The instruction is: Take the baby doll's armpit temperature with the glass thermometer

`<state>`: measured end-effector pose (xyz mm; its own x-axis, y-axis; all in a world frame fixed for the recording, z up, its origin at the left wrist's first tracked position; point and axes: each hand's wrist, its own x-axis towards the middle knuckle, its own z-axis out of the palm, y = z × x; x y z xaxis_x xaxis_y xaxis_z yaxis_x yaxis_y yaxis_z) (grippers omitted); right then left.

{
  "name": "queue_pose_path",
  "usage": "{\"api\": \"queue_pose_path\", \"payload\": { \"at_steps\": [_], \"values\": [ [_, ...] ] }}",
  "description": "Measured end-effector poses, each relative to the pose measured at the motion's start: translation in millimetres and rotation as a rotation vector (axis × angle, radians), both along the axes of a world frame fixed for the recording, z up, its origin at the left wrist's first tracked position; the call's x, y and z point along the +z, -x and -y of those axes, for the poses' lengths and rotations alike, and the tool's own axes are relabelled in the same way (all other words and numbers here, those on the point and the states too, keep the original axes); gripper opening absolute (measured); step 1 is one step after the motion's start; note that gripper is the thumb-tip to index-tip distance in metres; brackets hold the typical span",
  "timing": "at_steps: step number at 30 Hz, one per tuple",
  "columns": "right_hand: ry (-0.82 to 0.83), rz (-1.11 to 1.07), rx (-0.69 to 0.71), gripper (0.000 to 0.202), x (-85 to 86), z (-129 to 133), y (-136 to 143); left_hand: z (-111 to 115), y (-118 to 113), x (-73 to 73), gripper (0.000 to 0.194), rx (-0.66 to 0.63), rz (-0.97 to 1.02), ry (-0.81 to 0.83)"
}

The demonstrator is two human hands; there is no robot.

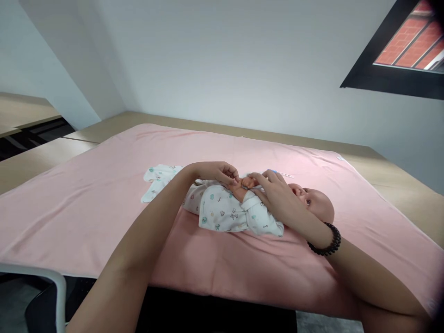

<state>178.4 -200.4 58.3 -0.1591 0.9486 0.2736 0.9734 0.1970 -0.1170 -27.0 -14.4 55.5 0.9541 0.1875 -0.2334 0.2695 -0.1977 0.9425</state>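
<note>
A baby doll (pixel 321 203) lies on its back on a pink blanket (pixel 86 199), its head to the right. It wears a white printed top (pixel 222 210) with turned-back cuffs, and white printed trousers (pixel 161 173) show at its legs. My left hand (pixel 222 173) is closed, its fingertips pinching at the doll's bare forearm (pixel 239 193) near the wrist. My right hand (pixel 272 189) curls over the doll's chest, fingers bent around the doll's small hand (pixel 248 181). Exactly what lies between my fingertips is partly hidden.
Just behind my right hand lies a thin stick-like thing (pixel 286 175) with a blue end. The blanket covers a light wooden table (pixel 357 159) set against a pale wall (pixel 222 69). A black chair (pixel 41 305) and a white metal bar (pixel 60 296) stand at the lower left.
</note>
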Motion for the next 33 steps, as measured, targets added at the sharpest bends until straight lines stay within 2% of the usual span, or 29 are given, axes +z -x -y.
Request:
{"api": "queue_pose_path", "payload": {
  "at_steps": [3,6,9,14,18,23,26,30,33],
  "values": [
    [-0.097,-0.022,0.083,0.024,-4.2,-3.5,-1.8,1.3,1.1,2.1,0.030,-0.012,-0.006,-0.014],
    [-0.085,-0.068,0.137,0.028,-5.8,-5.5,-3.2,2.4,2.3,4.2,0.035,-0.040,-0.027,-0.021],
    [-0.060,-0.029,0.155,0.035,-5.1,-5.3,-2.6,3.3,2.8,5.3,0.037,-0.069,-0.043,-0.016],
    [-0.094,-0.018,0.151,0.029,-3.4,-4.1,-0.3,5.3,3.0,6.0,0.030,-0.074,-0.011,-0.009],
    [-0.181,-0.166,0.062,0.032,-6.1,-6.0,-5.7,6.3,4.0,8.8,0.030,-0.021,0.065,-0.025],
    [-0.239,-0.325,0.070,0.034,-7.4,-8.8,-14.2,5.9,1.7,12.3,0.033,0.120,0.201,-0.149],
    [-0.264,-0.371,0.061,0.033,-5.5,-7.3,-13.6,5.1,-2.0,8.7,0.033,0.194,0.198,-0.177],
    [-0.348,-0.326,0.062,0.032,-4.0,-1.8,-6.7,2.0,-7.2,-1.5,0.029,0.229,0.108,-0.133],
    [-0.401,-0.144,0.108,0.035,-6.6,3.6,1.3,-1.3,-10.6,-7.8,0.027,0.228,0.053,-0.087]
  ]
}}
